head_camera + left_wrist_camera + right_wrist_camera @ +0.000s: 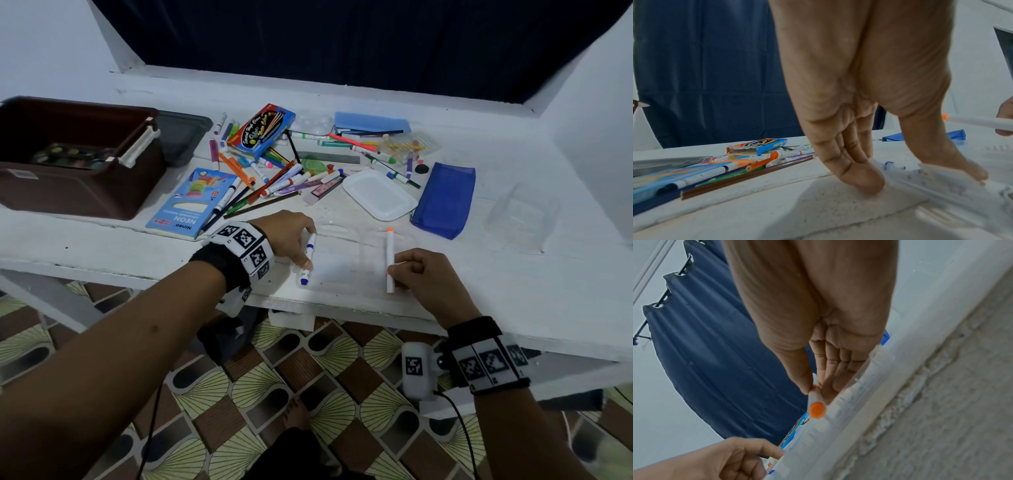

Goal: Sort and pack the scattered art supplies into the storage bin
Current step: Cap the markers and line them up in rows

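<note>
A clear ribbed plastic marker tray (346, 270) lies near the table's front edge between my hands. My left hand (301, 246) pinches a white marker with blue caps (309, 253) at the tray's left end, fingers on one side and thumb on the other. My right hand (397, 270) pinches a white marker with orange caps (389, 253) over the tray's right part; its orange end (817, 409) points at the wrist camera beside the tray (849, 402). The brown storage bin (78, 192) stands at far left with a paint palette (73, 156) inside.
A heap of markers and pencils (274, 178) covers the table's middle, with a neon pencil box (191, 202) and a blue watercolour box (262, 132). A grey lid (181, 137), white tray (380, 195), blue pouch (445, 198) and clear container (520, 212) lie around.
</note>
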